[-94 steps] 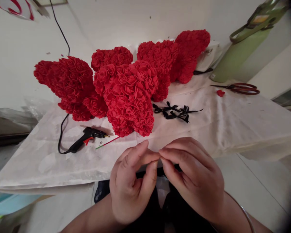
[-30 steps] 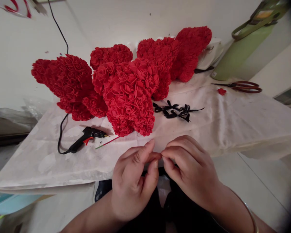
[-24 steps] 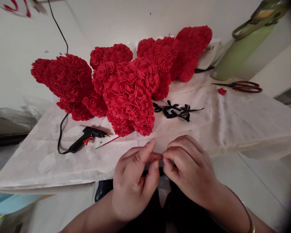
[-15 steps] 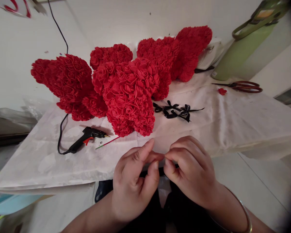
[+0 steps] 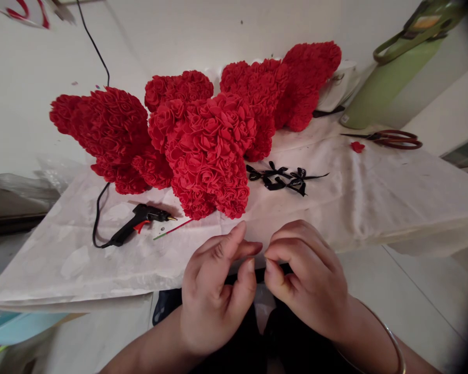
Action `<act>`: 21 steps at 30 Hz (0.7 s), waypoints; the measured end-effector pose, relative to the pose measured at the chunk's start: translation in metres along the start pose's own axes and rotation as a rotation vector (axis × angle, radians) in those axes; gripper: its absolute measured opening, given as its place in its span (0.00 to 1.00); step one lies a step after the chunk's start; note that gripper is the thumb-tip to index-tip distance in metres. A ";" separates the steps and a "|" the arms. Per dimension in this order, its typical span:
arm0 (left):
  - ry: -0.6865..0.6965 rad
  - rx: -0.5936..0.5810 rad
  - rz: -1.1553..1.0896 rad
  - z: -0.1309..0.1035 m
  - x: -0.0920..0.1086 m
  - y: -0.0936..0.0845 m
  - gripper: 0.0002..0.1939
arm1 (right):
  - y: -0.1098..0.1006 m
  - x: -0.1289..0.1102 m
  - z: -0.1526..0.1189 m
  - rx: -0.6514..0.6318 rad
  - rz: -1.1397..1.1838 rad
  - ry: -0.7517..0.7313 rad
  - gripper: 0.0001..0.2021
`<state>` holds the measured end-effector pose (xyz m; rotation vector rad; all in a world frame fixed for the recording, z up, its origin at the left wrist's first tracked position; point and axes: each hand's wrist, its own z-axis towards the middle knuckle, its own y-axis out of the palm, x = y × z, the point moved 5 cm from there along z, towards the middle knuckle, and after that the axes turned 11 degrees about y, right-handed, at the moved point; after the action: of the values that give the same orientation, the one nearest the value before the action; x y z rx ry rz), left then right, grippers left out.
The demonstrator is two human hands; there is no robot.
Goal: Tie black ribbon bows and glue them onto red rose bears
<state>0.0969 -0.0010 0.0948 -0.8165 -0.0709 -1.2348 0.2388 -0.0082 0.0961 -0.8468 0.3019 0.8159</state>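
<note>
My left hand (image 5: 218, 285) is held in front of the table's near edge, its thumb and fingers apart with nothing visible between them. Close beside it, my right hand (image 5: 306, 267) is closed in a pinch, thumb against forefinger; whatever is in the pinch, if anything, is too small to see. A narrow gap separates the two hands. Beyond them stands a red rose-covered figure (image 5: 212, 150). Several black ribbon bows (image 5: 286, 179) lie to its right. A black glue gun (image 5: 140, 221) with an orange trigger rests on the table left of my hands.
More red rose figures (image 5: 105, 130) stand along the wall. A white cloth (image 5: 374, 202) covers the table. Scissors (image 5: 393, 138), a loose red petal piece (image 5: 358, 147) and a green bottle (image 5: 393, 78) are at the right. The glue gun's black cord (image 5: 97, 218) runs behind the left figure.
My hands have moved slightly apart; the fingertips that met earlier now have a small gap between them. Things on the table have not moved.
</note>
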 end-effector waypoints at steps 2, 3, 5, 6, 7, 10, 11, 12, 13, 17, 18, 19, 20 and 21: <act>0.013 0.000 0.010 0.000 0.000 0.000 0.30 | -0.001 0.000 0.000 0.000 0.022 0.005 0.09; 0.015 -0.004 0.013 0.000 0.000 0.000 0.30 | -0.002 0.001 0.000 0.003 0.032 0.014 0.09; 0.007 -0.008 0.011 -0.001 -0.001 0.000 0.30 | -0.003 0.003 0.000 0.000 0.065 0.058 0.08; -0.009 -0.012 0.001 -0.001 -0.002 0.000 0.30 | -0.004 0.004 0.001 -0.005 0.094 0.098 0.07; -0.026 -0.013 -0.012 -0.002 -0.004 0.001 0.30 | -0.005 0.006 0.001 -0.013 0.134 0.148 0.07; -0.074 -0.013 -0.056 -0.006 -0.009 0.002 0.30 | -0.004 0.015 0.003 -0.056 0.299 0.359 0.06; -0.079 -0.009 -0.061 -0.007 -0.010 0.002 0.30 | -0.002 0.019 0.002 -0.090 0.356 0.450 0.06; -0.079 -0.002 -0.064 -0.007 -0.011 0.003 0.30 | 0.002 0.024 0.000 -0.135 0.411 0.544 0.06; -0.076 0.002 -0.066 -0.007 -0.012 0.003 0.29 | 0.005 0.028 -0.003 -0.181 0.462 0.632 0.07; -0.056 -0.001 -0.067 -0.004 -0.011 0.002 0.23 | 0.019 0.039 -0.016 -0.300 0.669 0.838 0.06; -0.053 -0.001 -0.062 -0.002 -0.011 0.002 0.22 | 0.022 0.041 -0.019 -0.309 0.712 0.865 0.06; -0.051 0.001 -0.055 -0.001 -0.010 0.002 0.21 | 0.025 0.042 -0.021 -0.317 0.749 0.887 0.06; -0.045 0.004 -0.047 0.001 -0.009 0.001 0.20 | 0.027 0.043 -0.022 -0.326 0.782 0.904 0.07; -0.037 0.007 -0.040 0.003 -0.008 0.001 0.18 | 0.030 0.042 -0.023 -0.340 0.815 0.916 0.07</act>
<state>0.0953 0.0072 0.0924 -0.8355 -0.1217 -1.2571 0.2464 0.0077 0.0424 -1.4238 1.4127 1.2023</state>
